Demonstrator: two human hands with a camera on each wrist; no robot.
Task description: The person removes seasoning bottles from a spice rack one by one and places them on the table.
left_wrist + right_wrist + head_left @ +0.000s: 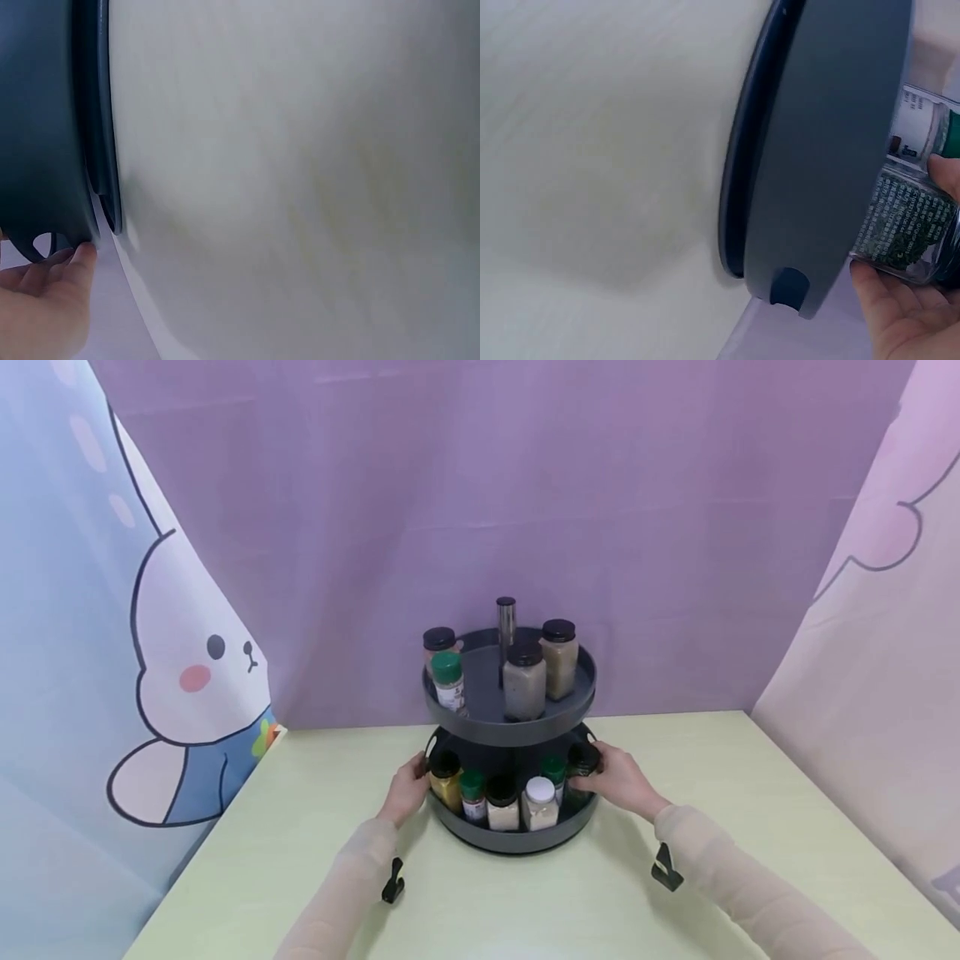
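A dark grey two-tier spice rack [510, 842] stands on the table with jars on both tiers. My left hand [407, 789] holds the lower tier's rim on the left, its fingers at the oval cutout, as the left wrist view shows. My right hand [622, 783] grips a clear jar of dried green herbs [900, 229] with a black lid, at the right side of the lower tier. Beside that jar is a green-capped bottle [915, 127]. Along the lower front stand a white-lidded jar [540, 804], a black-lidded jar [502, 810] and a yellow-filled jar [447, 785].
On the upper tier [480, 727] are several more jars around a metal post [506, 622]. The pale table [315, 827] runs up to a purple curtain [337, 568] close behind the rack. A printed rabbit cloth [195, 677] hangs at the left.
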